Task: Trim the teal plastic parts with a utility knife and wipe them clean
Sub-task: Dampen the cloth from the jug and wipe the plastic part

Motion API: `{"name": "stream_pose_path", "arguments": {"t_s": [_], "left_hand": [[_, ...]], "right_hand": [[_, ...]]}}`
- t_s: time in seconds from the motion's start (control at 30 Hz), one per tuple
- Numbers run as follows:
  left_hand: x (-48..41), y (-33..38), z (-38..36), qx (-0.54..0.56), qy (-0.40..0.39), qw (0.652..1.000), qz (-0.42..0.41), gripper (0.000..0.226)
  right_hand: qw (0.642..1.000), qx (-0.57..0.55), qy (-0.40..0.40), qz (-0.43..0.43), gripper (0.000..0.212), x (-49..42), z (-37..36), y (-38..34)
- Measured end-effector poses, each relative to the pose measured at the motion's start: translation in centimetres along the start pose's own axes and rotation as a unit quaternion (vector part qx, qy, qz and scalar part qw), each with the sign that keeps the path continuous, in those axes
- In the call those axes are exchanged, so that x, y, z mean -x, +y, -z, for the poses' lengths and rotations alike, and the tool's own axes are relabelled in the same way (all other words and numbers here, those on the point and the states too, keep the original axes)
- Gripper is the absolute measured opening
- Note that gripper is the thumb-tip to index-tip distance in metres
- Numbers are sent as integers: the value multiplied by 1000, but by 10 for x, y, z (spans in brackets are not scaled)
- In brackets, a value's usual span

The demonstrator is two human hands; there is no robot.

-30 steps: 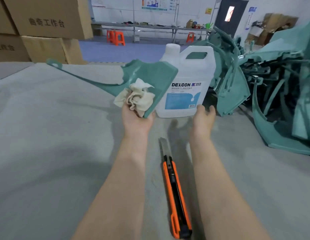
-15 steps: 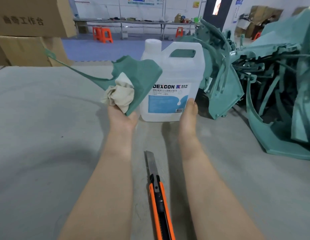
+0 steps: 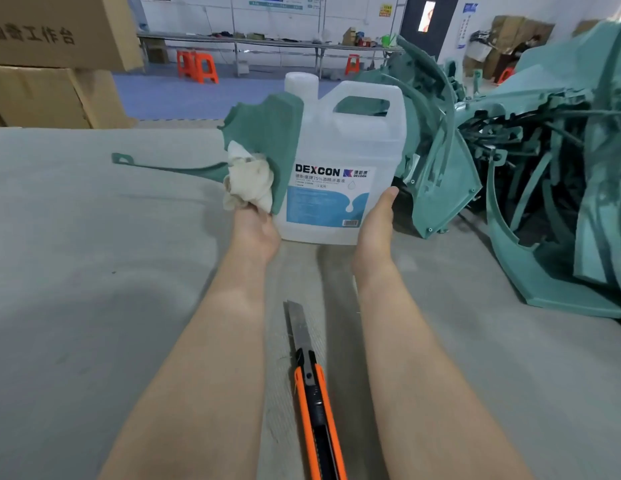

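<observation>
Both my bare forearms reach straight out side by side, my left hand (image 3: 255, 230) curled tight, gripping the cloth (image 3: 248, 183) against the teal part (image 3: 267, 133), my right hand (image 3: 375, 230) alongside it, fingers straight and together, pointing away.

Jug (image 3: 343, 157) blocks ahead, teal parts pile (image 3: 544, 168) crowds R; table (image 3: 77, 271) L side open.

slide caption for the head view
Left hand holds teal part and rag, right hand beside jug, utility knife on table.
</observation>
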State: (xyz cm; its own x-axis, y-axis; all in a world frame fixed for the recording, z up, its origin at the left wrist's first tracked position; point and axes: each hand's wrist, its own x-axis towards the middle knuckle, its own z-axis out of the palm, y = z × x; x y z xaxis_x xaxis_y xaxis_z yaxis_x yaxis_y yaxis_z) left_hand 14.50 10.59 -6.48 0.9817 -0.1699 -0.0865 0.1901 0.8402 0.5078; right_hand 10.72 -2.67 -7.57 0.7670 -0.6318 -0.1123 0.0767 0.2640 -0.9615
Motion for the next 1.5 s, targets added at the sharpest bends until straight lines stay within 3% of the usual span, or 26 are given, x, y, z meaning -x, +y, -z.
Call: {"name": "stream_pose_path", "arguments": {"t_s": [0.13, 0.23, 0.43, 0.57, 0.67, 0.8, 0.93, 1.03, 1.13, 1.27, 1.37, 1.5], "left_hand": [[12, -5, -2, -38, -28, 999, 12, 37], [22, -8, -12, -32, -33, 999, 0, 44], [78, -53, -58, -92, -52, 994, -21, 34], [126, -103, -73, -100, -99, 989, 44, 34], [158, -143, -81, -125, -124, 980, 98, 21], [192, -193, -87, -115, -96, 979, 141, 27], [218, -231, -99, -105, -124, 972, 172, 28], [221, -241, -109, -121, -122, 967, 190, 23], [210, -231, -107, -124, -110, 965, 202, 28], [196, -200, -89, -106, -75, 971, 202, 31], [188, -166, -75, -83, -67, 981, 160, 34], [172, -103, -54, -150, -36, 986, 66, 42]], "right_hand": [[998, 3, 46, 48, 45, 8, -3, -8], [995, -4, 68, 76, 48, 19, 8, -19], [982, -9, 164, 97, 46, 57, 75, -46], [966, -2, 240, 99, 43, 82, 148, -59], [950, -4, 297, 91, 33, 98, 200, -59], [923, 12, 373, 94, 49, 114, 252, -59], [889, 72, 438, 108, 53, 115, 276, -68], [891, 78, 429, 129, 55, 121, 272, -65], [887, 75, 400, 219, 58, 133, 248, -55], [883, 57, 360, 297, 46, 148, 205, -40], [908, 43, 290, 298, 34, 156, 176, -29], [892, 96, 175, 405, 32, 171, 134, -29]]}}
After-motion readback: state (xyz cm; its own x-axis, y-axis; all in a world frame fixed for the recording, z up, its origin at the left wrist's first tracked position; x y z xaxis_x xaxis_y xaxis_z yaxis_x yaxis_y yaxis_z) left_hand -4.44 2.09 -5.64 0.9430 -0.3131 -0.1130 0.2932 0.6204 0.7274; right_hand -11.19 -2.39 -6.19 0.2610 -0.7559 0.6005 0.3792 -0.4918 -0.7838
